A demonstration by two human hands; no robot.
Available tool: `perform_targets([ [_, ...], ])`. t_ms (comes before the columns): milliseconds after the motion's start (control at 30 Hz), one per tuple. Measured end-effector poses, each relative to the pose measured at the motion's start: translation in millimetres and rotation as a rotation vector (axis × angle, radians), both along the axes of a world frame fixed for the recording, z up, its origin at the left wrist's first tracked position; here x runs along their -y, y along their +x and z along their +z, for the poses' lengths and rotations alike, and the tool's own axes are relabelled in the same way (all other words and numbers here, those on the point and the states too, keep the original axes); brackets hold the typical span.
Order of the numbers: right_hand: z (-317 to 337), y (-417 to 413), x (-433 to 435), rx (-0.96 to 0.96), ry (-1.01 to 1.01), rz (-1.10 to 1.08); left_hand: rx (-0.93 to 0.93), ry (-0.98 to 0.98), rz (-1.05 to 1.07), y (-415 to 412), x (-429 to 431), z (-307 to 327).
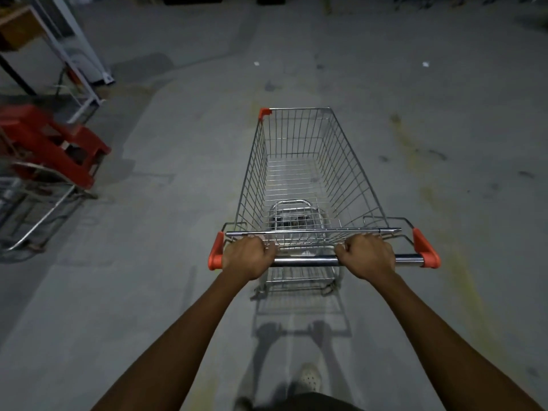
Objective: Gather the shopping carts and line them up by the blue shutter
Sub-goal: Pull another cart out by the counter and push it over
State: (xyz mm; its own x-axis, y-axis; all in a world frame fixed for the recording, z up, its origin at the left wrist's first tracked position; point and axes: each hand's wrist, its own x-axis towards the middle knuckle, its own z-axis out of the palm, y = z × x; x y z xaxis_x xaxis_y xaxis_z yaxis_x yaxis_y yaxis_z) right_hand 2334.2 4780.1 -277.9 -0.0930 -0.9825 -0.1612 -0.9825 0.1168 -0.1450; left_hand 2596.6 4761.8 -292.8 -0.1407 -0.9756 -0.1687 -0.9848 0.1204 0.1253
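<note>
A silver wire shopping cart (350, 161) with orange corner caps stands straight in front of me on the grey concrete floor, its basket empty. Its metal handle bar (305, 260) runs across the middle of the view between two orange end pieces. My left hand (247, 256) is closed around the bar near its left end. My right hand (367, 255) is closed around the bar right of centre. No blue shutter shows in this view.
At the left edge a red plastic stool (56, 143) lies on top of another metal cart frame (35, 221). Behind it stands a white metal rack (74, 51). Open concrete floor (444, 114) stretches ahead and to the right. My shoe (310, 378) shows below.
</note>
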Motion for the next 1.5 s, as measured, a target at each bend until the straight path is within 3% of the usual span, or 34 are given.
perform_targets([
  [567,-0.9,-103.9,127.1,-0.063,-0.010,-0.145,-0.027,-0.057,-0.147,-110.3,163.2,0.8],
  [1033,-4.1,-187.2,317.5,-0.052,-0.028,-0.268,-0.022,-0.055,-0.231,-195.5,366.5,4.8],
  [1500,-6.3,-297.5,528.7,-0.064,-0.084,-0.233,-0.010,-0.065,-0.219,-306.0,587.3,3.0],
])
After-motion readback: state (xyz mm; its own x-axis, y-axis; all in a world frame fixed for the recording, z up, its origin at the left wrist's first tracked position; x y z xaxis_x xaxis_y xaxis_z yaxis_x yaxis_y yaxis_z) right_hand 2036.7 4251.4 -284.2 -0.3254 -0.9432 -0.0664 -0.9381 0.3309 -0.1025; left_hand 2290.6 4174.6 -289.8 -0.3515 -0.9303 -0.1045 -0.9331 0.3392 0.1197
